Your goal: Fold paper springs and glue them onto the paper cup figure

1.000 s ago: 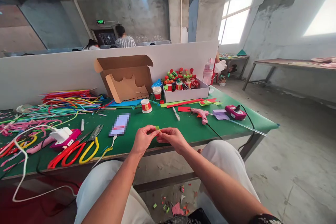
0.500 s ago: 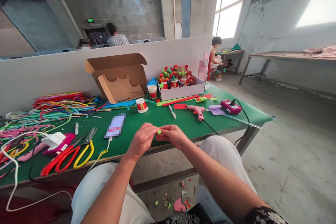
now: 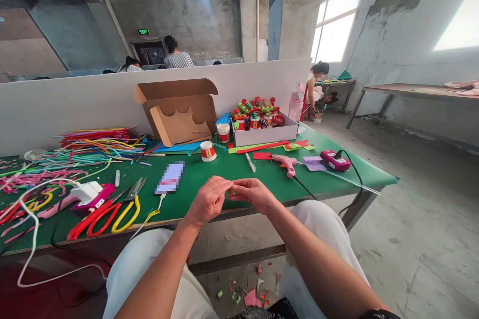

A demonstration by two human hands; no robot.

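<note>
Centrally, the left hand [image 3: 209,201] and the right hand [image 3: 252,194] meet at their fingertips above the front edge of the green worktop [image 3: 224,172]. The right hand is closed in a pinch on a small green piece [image 3: 234,192], mostly hidden by the fingers; the left hand is curled closed, its tips against the right's, and whether it also grips the piece cannot be told. Scissors with yellow handles [image 3: 127,215] lie at lower left beside red-handled tools [image 3: 88,219], with a white plug [image 3: 87,191] near the left edge. Farther in, a phone [image 3: 170,178] with a pixelated screen lies left of centre, while a pink glue gun [image 3: 287,163] and a magenta power block [image 3: 336,161] sit right of centre. Beyond the hands stands a red and white paper cup [image 3: 208,152]; coloured fuzzy sticks [image 3: 97,147] are heaped at left. Behind are an open brown cardboard box [image 3: 183,122] and, to its right, a white box [image 3: 265,135] filled with red and green figures [image 3: 256,120]. Past the white partition [image 3: 75,97], a person in stripes [image 3: 178,59] shows at upper left.
</note>
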